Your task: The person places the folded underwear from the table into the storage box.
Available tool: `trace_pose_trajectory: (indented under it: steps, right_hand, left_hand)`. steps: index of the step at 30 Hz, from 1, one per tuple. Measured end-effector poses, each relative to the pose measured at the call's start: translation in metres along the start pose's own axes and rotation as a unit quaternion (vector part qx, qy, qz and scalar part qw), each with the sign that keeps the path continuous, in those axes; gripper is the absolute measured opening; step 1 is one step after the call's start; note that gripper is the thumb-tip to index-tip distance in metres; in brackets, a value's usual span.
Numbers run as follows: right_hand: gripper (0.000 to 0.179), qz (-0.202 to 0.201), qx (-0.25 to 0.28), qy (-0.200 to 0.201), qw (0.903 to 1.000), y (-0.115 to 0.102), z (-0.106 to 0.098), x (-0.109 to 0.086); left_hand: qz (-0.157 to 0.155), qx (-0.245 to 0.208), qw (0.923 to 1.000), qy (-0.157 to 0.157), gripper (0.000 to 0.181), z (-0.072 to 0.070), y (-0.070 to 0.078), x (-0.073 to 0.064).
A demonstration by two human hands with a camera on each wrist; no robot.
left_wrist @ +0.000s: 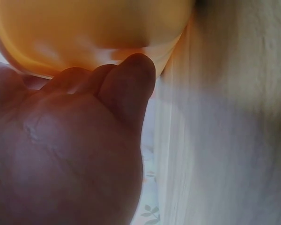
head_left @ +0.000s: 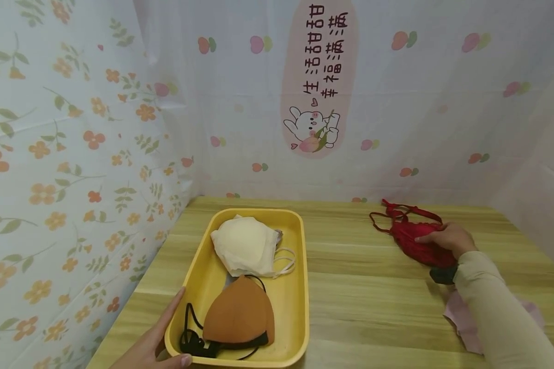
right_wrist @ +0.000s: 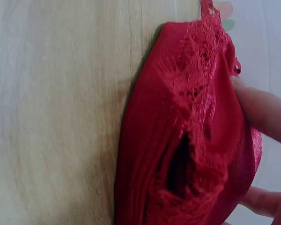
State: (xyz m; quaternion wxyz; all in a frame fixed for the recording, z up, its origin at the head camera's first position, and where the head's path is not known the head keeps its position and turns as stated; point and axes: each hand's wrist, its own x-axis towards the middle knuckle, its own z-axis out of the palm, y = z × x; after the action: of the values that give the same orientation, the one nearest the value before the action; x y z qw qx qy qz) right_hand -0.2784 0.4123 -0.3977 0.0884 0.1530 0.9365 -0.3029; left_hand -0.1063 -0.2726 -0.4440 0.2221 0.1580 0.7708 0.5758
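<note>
our right grip (head_left: 448, 239) pinches red lace-trimmed bra (head_left: 411, 241), well right of yellow tray (head_left: 306, 307). bra lies mostly on grip's tray side, long axis slanting nearer us as it runs away from tray. left grip (head_left: 152, 341), fingers spread, touches tray's near left corner.

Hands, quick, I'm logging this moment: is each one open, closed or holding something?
Left hand: open, touching the tray at its near left corner.
Right hand: closed, holding the red bra.
</note>
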Motion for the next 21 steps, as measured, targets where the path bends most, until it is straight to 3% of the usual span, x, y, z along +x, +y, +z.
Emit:
trace_pose_trajectory:
  steps: [3,9,15,21]
  right_hand:
    - [0.105,-0.002,-0.001,0.014,0.9999,-0.0010,0.0015,-0.0023]
    - [0.106,0.004,0.031,0.014,0.9994,0.0033,0.0040,-0.0017]
    - [0.105,0.008,0.054,0.014,0.9984,0.0034,0.0070,-0.0009]
    - [0.100,0.024,0.043,0.025,0.9985,-0.0041,0.0063,-0.0023]
  left_hand:
    - [0.011,-0.002,0.9999,-0.009,0.105,-0.0009,0.0013,0.0005]
    - [-0.014,-0.003,0.9998,-0.013,0.104,0.0002,0.0070,0.0011]
    - [0.015,-0.005,0.9997,-0.021,0.105,-0.0010,0.0030,0.0001]
    - [-0.001,-0.001,0.9999,-0.015,0.105,-0.0012,0.0026,-0.0005]
